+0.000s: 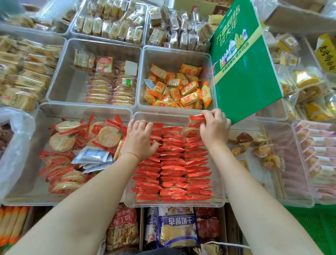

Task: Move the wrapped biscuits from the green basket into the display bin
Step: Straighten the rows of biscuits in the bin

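Note:
The clear display bin (172, 204) sits in the middle, filled with three neat rows of red wrapped biscuits (173, 165) standing on edge. My left hand (140, 139) lies over the far end of the left row, fingers and thumb curled round the packets there. At the bin's far right corner my right hand (214, 127) pinches a red wrapped biscuit packet (197, 118) on top of the right row. Only a corner of the green basket (320, 226) shows at the lower right; its contents are out of view.
A bin of loose round biscuits (67, 143) with white sachets (92, 156) lies to the left. Behind is a bin of orange packets (176, 85). A green carton (242, 59) leans just beyond my right hand. To the right, a bin holds a few pastries (257, 151).

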Tool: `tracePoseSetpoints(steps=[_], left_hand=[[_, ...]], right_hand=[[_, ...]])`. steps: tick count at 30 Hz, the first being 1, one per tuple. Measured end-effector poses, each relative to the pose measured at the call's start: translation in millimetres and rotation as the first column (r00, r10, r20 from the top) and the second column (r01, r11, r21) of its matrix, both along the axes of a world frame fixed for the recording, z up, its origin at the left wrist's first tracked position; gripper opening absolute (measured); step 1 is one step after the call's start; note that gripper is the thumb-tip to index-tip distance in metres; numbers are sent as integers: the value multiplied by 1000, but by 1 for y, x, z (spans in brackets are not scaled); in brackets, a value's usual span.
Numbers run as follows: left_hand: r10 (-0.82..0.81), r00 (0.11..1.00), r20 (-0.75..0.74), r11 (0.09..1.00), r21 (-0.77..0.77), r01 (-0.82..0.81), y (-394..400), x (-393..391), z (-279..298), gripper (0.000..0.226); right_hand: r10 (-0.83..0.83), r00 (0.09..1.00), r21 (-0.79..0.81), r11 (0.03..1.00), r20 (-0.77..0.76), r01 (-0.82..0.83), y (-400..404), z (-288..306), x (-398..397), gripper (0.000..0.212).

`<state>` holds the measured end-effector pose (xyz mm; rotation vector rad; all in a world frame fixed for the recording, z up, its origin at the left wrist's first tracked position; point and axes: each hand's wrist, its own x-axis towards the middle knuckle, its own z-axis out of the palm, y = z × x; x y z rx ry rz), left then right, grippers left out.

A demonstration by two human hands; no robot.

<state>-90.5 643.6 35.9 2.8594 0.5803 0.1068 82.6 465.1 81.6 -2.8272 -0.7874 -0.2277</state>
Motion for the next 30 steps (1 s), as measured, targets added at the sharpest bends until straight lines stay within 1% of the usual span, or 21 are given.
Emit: tracePoseSetpoints(steps=[2, 4, 7, 9, 10, 11, 13, 15, 16, 18, 19, 21, 23, 26, 28, 30], left_hand=[[2, 1000, -3, 1000, 9, -2, 0, 0, 0, 55], [3, 1000, -5, 1000, 10, -3, 0, 1, 0, 55], [0, 1000, -25, 1000, 14, 0, 0, 1, 0, 57], [1, 1000, -25, 1000, 13, -1, 0, 1, 0, 58], [2, 1000, -22, 1000, 15, -1, 0, 1, 0, 57], [2, 1000, -17, 1000, 17, -2, 0, 1, -1, 56], [4, 1000, -4, 1000, 20, -4, 0, 1, -1, 55], [6, 1000, -6, 1000, 16, -5, 0, 1, -1, 55], [3, 1000, -12, 1000, 14, -3, 0, 1, -1, 55], [0, 1000, -13, 1000, 17, 1, 0, 1, -2, 56], [1, 1000, -12, 1000, 19, 0, 1, 1, -2, 57], [3, 1000, -13, 1000, 18, -2, 1, 1, -2, 57], [2, 1000, -16, 1000, 20, -2, 1, 1, -2, 56], [2, 1000, -20, 1000, 17, -2, 1, 1, -1, 55], [2, 1000, -26, 1000, 16, -2, 1, 1, -1, 56], [2, 999, -32, 1000, 15, -1, 1, 1, 0, 57]], right_hand=[[13, 999, -68, 998, -34, -15, 0, -2, 1, 33], [15, 998, -79, 997, -67, -20, 2, -2, 1, 31], [32, 999, -49, 998, -3, -32, 5, 0, -3, 25], [51, 998, -67, 997, 26, -49, 5, 1, -5, 24], [64, 998, -95, 994, 17, -62, 5, 0, -6, 23], [76, 997, -135, 988, -11, -77, 5, -1, -7, 22], [89, 990, -268, 957, -111, -116, 7, -4, -9, 23], [55, 980, -452, 882, -191, -138, 9, -7, -14, 27], [34, 982, -500, 857, -188, -125, 9, -8, -16, 28], [41, 992, -488, 868, -117, -94, 9, -10, -21, 28], [81, 994, -464, 879, -75, -106, 10, -10, -23, 27], [209, 977, -416, 886, -31, -203, 13, -13, -27, 24], [292, 953, -359, 883, -81, -301, 18, -16, -28, 24], [231, 948, -348, 889, -219, -297, 18, -21, -27, 25], [142, 947, -361, 900, -288, -245, 11, -27, -24, 26], [74, 936, -333, 922, -345, -196, 4, -32, -21, 30]])
